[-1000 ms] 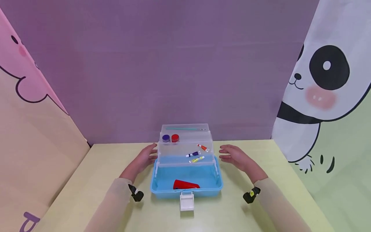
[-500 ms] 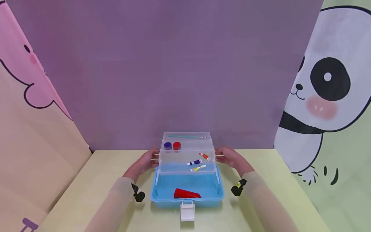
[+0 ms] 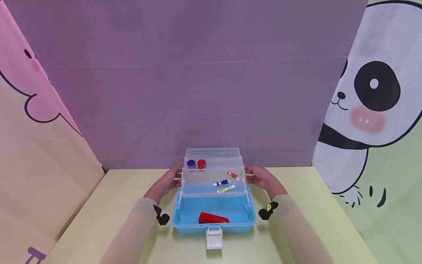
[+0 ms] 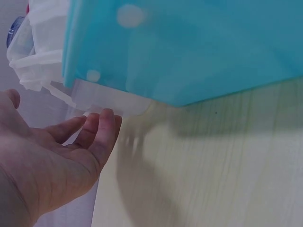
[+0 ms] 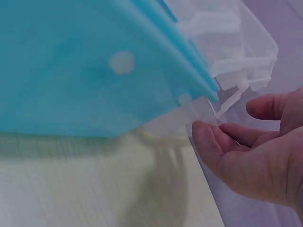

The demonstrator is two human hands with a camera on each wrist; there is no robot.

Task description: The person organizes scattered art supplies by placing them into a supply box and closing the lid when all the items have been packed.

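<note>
A blue plastic storage box [image 3: 188, 230] stands with its clear tiered trays [image 3: 197, 189] raised toward the back. My left hand [image 3: 166, 182] is beside the trays on the left, fingers loosely bent; in the left wrist view its fingertips reach the clear lid [image 4: 106, 97] behind the box. On the other side my right hand [image 3: 264, 179] mirrors it, fingertips right at the lid's edge in the right wrist view. The trays carry a purple-lidded jar [image 3: 191, 164], a red-lidded jar [image 3: 202, 164], a paintbrush [image 3: 214, 153], and orange [image 3: 233, 176], purple [image 3: 222, 182] and yellow [image 3: 226, 189] paint tubes.
In the box's bottom lies a red cone-shaped cup [image 3: 212, 219]. A white latch [image 3: 214, 240] hangs from the front rim. The pale wooden table [image 3: 108, 212] ends at a purple backdrop [image 3: 211, 80], and printed cartoon panels flank it on both sides.
Both hands, the right one more, have moved inward to the sides of the raised trays. The head view has tilted slightly. Box and contents look the same.
</note>
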